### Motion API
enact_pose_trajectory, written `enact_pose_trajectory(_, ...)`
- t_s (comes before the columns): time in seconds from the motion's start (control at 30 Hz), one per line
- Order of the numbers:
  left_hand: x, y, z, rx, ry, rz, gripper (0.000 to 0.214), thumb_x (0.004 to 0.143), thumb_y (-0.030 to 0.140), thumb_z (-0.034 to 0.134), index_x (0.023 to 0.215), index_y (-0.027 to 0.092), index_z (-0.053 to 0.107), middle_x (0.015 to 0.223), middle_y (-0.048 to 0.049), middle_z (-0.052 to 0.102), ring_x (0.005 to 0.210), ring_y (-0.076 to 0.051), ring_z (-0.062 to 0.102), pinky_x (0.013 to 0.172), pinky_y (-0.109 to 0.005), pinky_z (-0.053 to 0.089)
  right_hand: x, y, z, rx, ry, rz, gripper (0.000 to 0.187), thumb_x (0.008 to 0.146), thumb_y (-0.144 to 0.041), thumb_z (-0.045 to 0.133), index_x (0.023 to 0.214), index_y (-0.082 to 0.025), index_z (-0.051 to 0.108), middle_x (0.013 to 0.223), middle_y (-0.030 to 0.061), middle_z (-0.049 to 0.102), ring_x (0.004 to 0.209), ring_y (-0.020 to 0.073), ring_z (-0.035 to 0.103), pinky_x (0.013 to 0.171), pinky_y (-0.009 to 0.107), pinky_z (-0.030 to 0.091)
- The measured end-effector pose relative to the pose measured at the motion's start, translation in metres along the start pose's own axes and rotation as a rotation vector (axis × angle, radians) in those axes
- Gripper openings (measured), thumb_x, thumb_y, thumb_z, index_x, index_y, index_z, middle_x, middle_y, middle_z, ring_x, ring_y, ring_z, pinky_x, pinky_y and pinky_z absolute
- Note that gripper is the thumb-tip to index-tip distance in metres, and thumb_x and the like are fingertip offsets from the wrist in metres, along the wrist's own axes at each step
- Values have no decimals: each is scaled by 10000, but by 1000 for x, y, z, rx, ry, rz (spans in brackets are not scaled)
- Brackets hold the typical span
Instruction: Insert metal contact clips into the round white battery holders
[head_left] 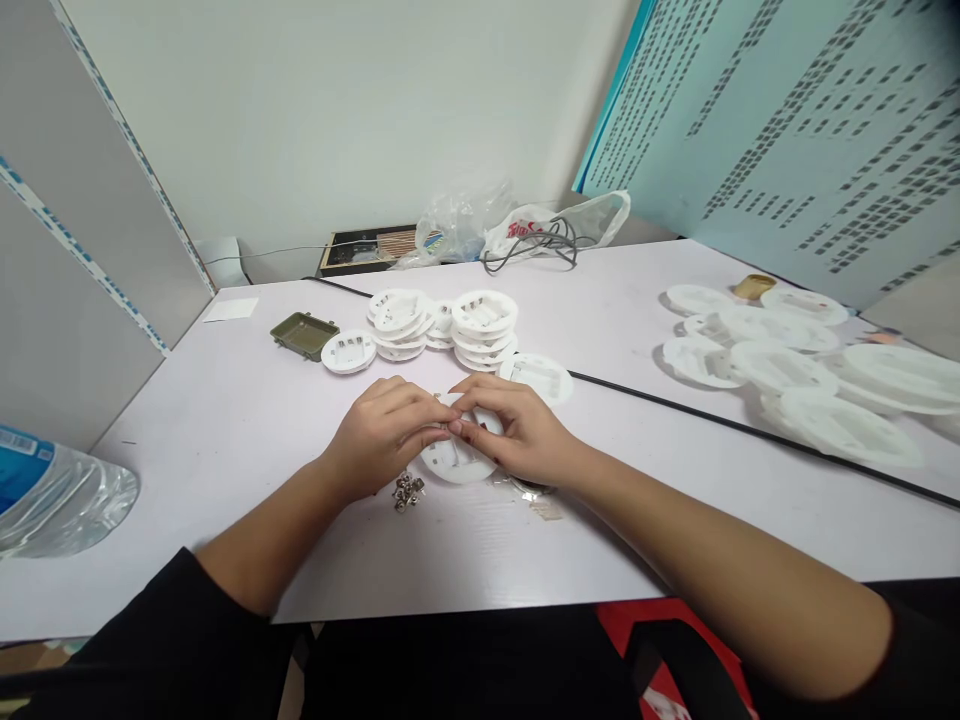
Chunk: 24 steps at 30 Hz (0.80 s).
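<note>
A round white plastic battery holder (459, 462) lies on the table in front of me. Over its upper part my left hand (390, 430) and my right hand (517, 425) meet, thumbs and forefingers pinched together at the tips. Whatever sits between those fingertips is too small and too covered to name. Just below my left hand rests a little pile of shiny metal clips (407, 491). Some flat pieces in clear plastic (529, 490) lie partly under my right wrist. Another white disc (536, 378) is beyond my right hand.
Stacks of white discs (484, 315) stand behind my hands, beside an olive-green box (304, 334). More discs (784, 365) spread out at the right, past a black cable (675, 405). A large water bottle (64, 495) is at the left edge. Plastic bags (525, 225) lie at the back.
</note>
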<state>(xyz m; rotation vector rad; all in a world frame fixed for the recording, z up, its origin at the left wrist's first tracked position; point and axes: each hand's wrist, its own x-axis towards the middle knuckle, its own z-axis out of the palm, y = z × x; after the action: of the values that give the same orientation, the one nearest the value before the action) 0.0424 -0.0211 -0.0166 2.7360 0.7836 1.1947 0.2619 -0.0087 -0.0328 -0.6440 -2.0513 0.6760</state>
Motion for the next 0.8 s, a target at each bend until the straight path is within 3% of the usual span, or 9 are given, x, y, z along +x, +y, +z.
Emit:
enact_pose_trajectory(0.13,0,-2,-2,51,-15,40,112,990,232,647,946,239,751,857,-17,777,761,-158,655,739,-306,502,-1,0,0,13,-32,18,92,955,-260,651,896,-221,710,908,57,701,840,192,669,770,330,541)
enact_pose_trajectory(0.23,1,-3,-2,20,50,75,78,976,205,668,961,228,741,846,-16,768,756,-149,651,719,-287,521,-1,1,0,24,-49,14,101,967,-271,639,921,-208,703,934,63,705,882,198,674,815,342,545)
enact_pose_trajectory(0.37,3,-2,-2,-15,119,-13,17,945,199,712,936,204,726,830,-21,746,772,-153,674,724,-294,547,-1,5,0,69,-1,70,134,978,-312,637,1032,-214,711,1012,73,708,963,213,680,885,384,552)
enact_pose_trajectory(0.43,2,-3,-2,15,143,-63,6,932,199,727,929,204,728,830,-20,742,773,-157,676,728,-306,554,-2,9,0,85,58,110,210,955,-387,684,1094,-232,712,1071,82,703,1027,234,676,927,422,555)
enact_pose_trajectory(0.53,1,-4,-3,49,183,-75,25,913,186,748,924,202,731,832,-19,748,772,-159,675,733,-317,559,-2,15,-1,75,123,124,476,815,-521,822,1186,-247,705,1160,103,673,1089,278,659,886,440,586)
enact_pose_trajectory(0.63,1,-4,-3,27,203,-103,43,897,172,765,916,195,734,827,-16,756,769,-155,678,743,-320,563,-3,17,-3,20,139,50,685,701,-580,891,1263,-250,679,1192,114,654,1114,304,647,838,441,606)
enact_pose_trajectory(0.7,1,-2,-3,-2,202,-139,43,889,169,771,909,193,741,826,-17,760,767,-153,682,753,-322,569,-3,16,-4,-36,145,-25,710,710,-590,881,1293,-253,660,1222,120,650,1147,309,639,839,439,608)
enact_pose_trajectory(0.8,1,0,-2,-72,187,-228,29,880,187,776,903,195,761,831,-23,765,766,-153,689,737,-311,580,-4,14,-6,-133,164,-120,702,749,-590,852,1327,-254,635,1257,131,638,1100,283,656,719,367,617)
